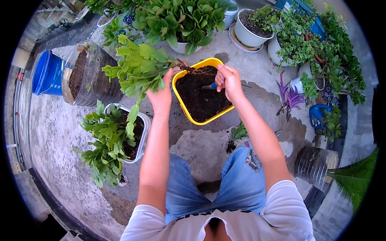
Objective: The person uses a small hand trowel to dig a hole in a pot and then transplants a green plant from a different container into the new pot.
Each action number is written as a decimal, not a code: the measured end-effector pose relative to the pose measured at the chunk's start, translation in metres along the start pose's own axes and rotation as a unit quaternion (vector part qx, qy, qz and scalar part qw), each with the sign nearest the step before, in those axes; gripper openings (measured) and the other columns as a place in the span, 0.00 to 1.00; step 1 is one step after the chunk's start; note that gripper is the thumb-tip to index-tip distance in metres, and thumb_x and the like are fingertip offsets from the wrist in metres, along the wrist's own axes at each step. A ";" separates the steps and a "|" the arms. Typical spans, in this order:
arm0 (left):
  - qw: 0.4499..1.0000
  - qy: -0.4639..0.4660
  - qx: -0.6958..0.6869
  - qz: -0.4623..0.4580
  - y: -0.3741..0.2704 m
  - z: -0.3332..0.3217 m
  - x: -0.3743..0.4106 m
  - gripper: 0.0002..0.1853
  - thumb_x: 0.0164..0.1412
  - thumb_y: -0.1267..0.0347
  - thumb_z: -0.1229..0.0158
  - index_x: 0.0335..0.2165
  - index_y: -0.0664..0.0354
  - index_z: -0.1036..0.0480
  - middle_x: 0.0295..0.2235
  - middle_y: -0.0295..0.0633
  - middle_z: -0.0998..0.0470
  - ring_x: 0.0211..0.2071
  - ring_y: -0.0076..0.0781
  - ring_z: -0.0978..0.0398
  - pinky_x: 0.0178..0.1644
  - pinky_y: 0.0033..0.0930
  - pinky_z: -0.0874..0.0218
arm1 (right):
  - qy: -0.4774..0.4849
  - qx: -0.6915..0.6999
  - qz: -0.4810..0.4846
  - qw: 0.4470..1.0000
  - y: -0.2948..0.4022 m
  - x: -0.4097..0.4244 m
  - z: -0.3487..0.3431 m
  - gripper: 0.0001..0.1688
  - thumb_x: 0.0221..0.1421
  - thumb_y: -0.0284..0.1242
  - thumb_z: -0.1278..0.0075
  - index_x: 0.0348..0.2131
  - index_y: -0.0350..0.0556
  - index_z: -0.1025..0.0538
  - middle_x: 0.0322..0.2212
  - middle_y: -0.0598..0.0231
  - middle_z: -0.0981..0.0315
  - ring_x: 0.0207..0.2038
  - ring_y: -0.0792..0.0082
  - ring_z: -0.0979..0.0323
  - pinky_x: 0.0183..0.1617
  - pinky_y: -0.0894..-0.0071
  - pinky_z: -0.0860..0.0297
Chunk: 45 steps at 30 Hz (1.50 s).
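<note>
My left hand grips a leafy green succulent plant near its base, left of the yellow pot. Its bare roots reach over the pot's far left rim. Dark soil fills much of the pot. Over the right side of the pot, my right hand is closed around the blue handle of a small trowel. The trowel's metal end meets the soil, and part of its blade seems buried.
A white planter with a similar plant stands by my left forearm. Further left are a clear plastic bag of soil and a blue bucket. White pots line the back. Purple cuttings and a blue jug lie right.
</note>
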<state>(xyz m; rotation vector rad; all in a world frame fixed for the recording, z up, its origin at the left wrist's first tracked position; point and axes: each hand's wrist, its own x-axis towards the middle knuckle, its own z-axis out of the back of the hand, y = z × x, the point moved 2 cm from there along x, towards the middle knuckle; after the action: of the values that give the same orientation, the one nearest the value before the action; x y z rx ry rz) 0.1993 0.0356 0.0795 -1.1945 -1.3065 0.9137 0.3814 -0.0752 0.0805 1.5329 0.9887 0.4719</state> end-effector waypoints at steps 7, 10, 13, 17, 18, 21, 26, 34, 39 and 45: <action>0.983 -0.013 0.154 -0.096 -0.003 0.007 0.006 0.08 0.49 0.75 0.39 0.29 0.68 0.28 0.26 0.37 0.25 0.24 0.24 0.29 0.27 0.25 0.39 | -0.001 -0.030 -0.020 0.999 -0.021 0.007 -0.014 0.24 0.56 0.35 0.57 0.11 0.53 0.44 0.09 0.74 0.50 0.11 0.80 0.49 0.10 0.79 0.52; 0.998 0.001 0.059 0.020 -0.017 0.002 -0.003 0.08 0.49 0.74 0.39 0.29 0.67 0.28 0.26 0.37 0.24 0.24 0.25 0.28 0.27 0.25 0.39 | -0.029 -0.074 -0.022 0.997 -0.049 0.008 -0.019 0.22 0.55 0.34 0.57 0.12 0.51 0.41 0.09 0.74 0.48 0.11 0.81 0.49 0.10 0.79 0.52; 0.999 0.000 0.049 0.012 -0.010 0.001 -0.001 0.09 0.49 0.74 0.39 0.31 0.67 0.27 0.27 0.39 0.24 0.25 0.25 0.26 0.27 0.25 0.38 | -0.011 -0.093 0.000 0.996 -0.051 0.013 -0.020 0.21 0.55 0.33 0.56 0.12 0.50 0.41 0.09 0.74 0.48 0.11 0.81 0.49 0.10 0.79 0.52; 0.994 -0.031 0.096 -0.031 0.005 -0.001 -0.006 0.10 0.50 0.73 0.40 0.32 0.67 0.28 0.29 0.39 0.24 0.27 0.26 0.26 0.27 0.26 0.38 | -0.019 -0.078 -0.022 0.997 -0.053 0.013 -0.014 0.21 0.54 0.33 0.56 0.12 0.51 0.41 0.09 0.75 0.49 0.12 0.81 0.48 0.11 0.79 0.52; 0.994 -0.043 0.098 -0.030 0.004 -0.003 -0.006 0.11 0.50 0.72 0.40 0.33 0.67 0.28 0.29 0.39 0.24 0.27 0.26 0.26 0.27 0.26 0.37 | -0.023 -0.076 -0.028 0.996 -0.052 0.015 -0.014 0.21 0.54 0.32 0.56 0.12 0.51 0.41 0.09 0.75 0.49 0.12 0.81 0.48 0.11 0.79 0.52; 0.985 -0.021 0.156 -0.072 -0.003 -0.005 -0.006 0.10 0.50 0.72 0.40 0.31 0.68 0.27 0.29 0.39 0.24 0.27 0.26 0.26 0.27 0.25 0.37 | -0.018 -0.078 -0.059 0.995 -0.047 0.021 -0.018 0.21 0.53 0.32 0.54 0.11 0.52 0.41 0.09 0.76 0.49 0.12 0.81 0.50 0.13 0.79 0.55; 0.994 -0.023 0.100 -0.050 -0.001 -0.003 -0.006 0.09 0.50 0.72 0.40 0.29 0.68 0.27 0.27 0.38 0.23 0.26 0.23 0.27 0.27 0.24 0.37 | 0.044 -0.127 -0.029 0.991 -0.044 0.004 -0.025 0.22 0.54 0.32 0.52 0.11 0.53 0.41 0.09 0.78 0.49 0.12 0.83 0.52 0.14 0.80 0.57; 0.975 0.115 0.192 0.001 -0.001 -0.008 -0.010 0.17 0.46 0.70 0.36 0.34 0.68 0.32 0.33 0.44 0.24 0.35 0.35 0.28 0.41 0.34 0.38 | 0.073 -0.068 -0.062 0.993 -0.024 -0.006 -0.009 0.23 0.55 0.32 0.54 0.12 0.54 0.44 0.10 0.79 0.52 0.13 0.85 0.55 0.15 0.81 0.60; 0.986 0.149 0.052 0.053 0.007 -0.023 -0.021 0.15 0.46 0.71 0.36 0.33 0.65 0.30 0.32 0.43 0.23 0.35 0.34 0.26 0.41 0.32 0.38 | 0.097 -0.067 -0.023 0.993 -0.031 -0.018 0.009 0.24 0.55 0.31 0.53 0.12 0.54 0.44 0.11 0.79 0.51 0.13 0.86 0.55 0.15 0.83 0.60; 0.968 0.207 0.140 -0.022 0.022 -0.040 -0.037 0.06 0.47 0.77 0.43 0.29 0.62 0.26 0.29 0.43 0.23 0.32 0.39 0.26 0.36 0.34 0.36 | 0.111 -0.072 -0.012 0.991 -0.029 -0.032 0.009 0.24 0.54 0.31 0.51 0.12 0.53 0.45 0.11 0.79 0.50 0.14 0.86 0.54 0.15 0.83 0.60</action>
<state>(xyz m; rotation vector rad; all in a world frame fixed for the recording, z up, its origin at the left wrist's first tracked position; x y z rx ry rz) 0.2382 -0.0005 0.0546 -1.0592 -0.8344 0.7371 0.3614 -0.1074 0.0581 1.3579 1.1178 0.6946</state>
